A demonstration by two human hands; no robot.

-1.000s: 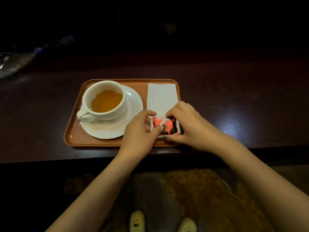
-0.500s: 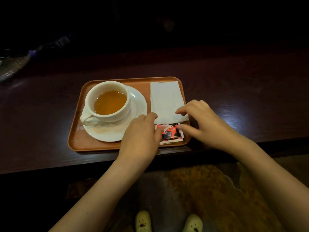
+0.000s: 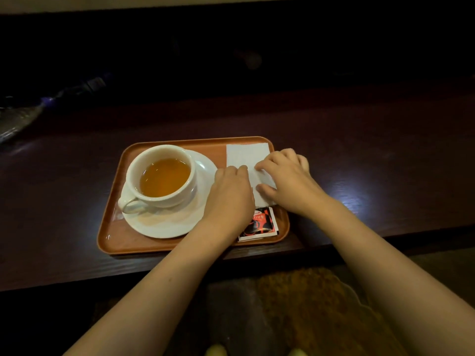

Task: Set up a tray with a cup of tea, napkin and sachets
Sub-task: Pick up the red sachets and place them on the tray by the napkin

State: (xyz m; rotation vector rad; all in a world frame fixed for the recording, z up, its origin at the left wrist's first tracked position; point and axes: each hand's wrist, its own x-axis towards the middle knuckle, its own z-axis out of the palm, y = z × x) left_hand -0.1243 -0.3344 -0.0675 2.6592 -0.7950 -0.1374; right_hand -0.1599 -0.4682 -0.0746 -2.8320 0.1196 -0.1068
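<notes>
**Clerk:** Four items on the orange-brown rectangular plastic tray [image 3: 164, 246]. Item one: white folded paper napkin [image 3: 245, 155], far right part of the tray, lying flat. Item two: red-and-black printed paper sachets [image 3: 261, 223], near right corner, just beside the napkin's near edge; whether they touch it I cannot tell.

**Checker:** And the tea?

**Clerk:** Item three: white ceramic cup [image 3: 159, 173] holding amber tea, upright on item four, a round white saucer [image 3: 164, 224], left half of the tray. Tray sits near the front edge of a dark polished wooden counter [image 3: 372, 160].

**Checker:** Hands?

**Clerk:** Left hand [image 3: 228, 199] palm down, fingertips resting on the napkin's left edge, wrist covering part of the sachets. Right hand [image 3: 285, 181] spread loosely, fingers and thumb pressing on the napkin's right side. Neither is clamped on anything.

**Checker:** Step in hand?

**Clerk:** By my reading, squaring the napkin, the last adjustment with everything aboard. Next calls for light pressure to slide it straight, then lifting both hands off without dragging the paper or nudging the saucer.

**Checker:** Change against the prior entry?

**Clerk:** Half a second ago both hands were at the sachets' edges. They have since moved up onto the napkin; sachets are left lying in the corner.
</notes>
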